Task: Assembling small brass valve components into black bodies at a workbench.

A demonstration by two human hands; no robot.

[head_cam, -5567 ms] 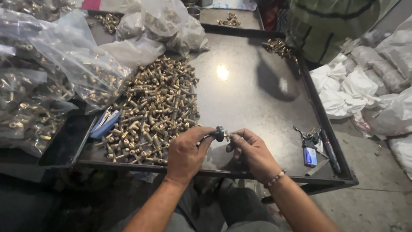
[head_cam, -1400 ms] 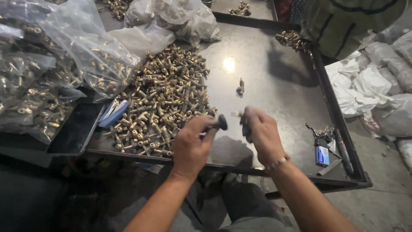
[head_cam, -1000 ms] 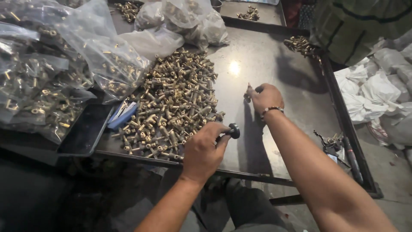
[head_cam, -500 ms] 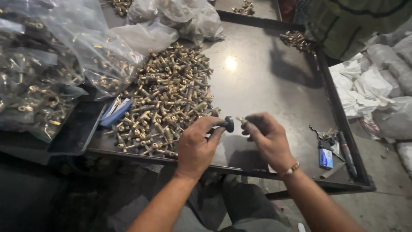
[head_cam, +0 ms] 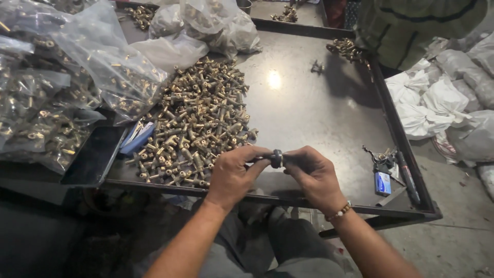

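Observation:
My left hand (head_cam: 234,176) and my right hand (head_cam: 313,174) meet over the near edge of a dark metal tray table (head_cam: 309,118). Between their fingertips they pinch a small brass fitting with a dark ring (head_cam: 277,158). A big heap of brass fittings (head_cam: 198,123) lies on the tray just left of my left hand. A beaded bracelet sits on my right wrist.
Clear plastic bags of brass parts (head_cam: 56,98) pile up at the left and back. A blue tool (head_cam: 136,138) lies by the heap. Keys, a small blue box (head_cam: 382,182) and a pen rest at the tray's right edge. Another person (head_cam: 411,31) stands at the far right, beside white sacks (head_cam: 437,103).
My right hand reached out to the middle of the tray, then came back to my left hand. Both hands now hold the fitting together near the front edge.

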